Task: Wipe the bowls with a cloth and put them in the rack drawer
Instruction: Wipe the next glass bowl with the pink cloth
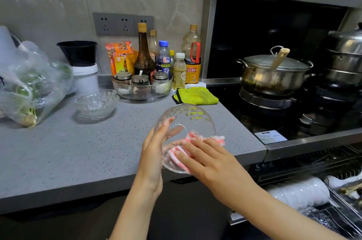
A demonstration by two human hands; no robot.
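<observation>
One glass bowl (186,120) tilted in air over worktop (78,151) edge, left hand (154,153) fingers clamped on its wall. Right hand (211,163) fingers straight, together, pressing one pink-striped cloth (215,139) into it. Looks like two more glass bowls (97,102) nested on worktop. Rack drawer (340,206) open lower right, white bowls (299,192) inside, too blurry to count.
</observation>
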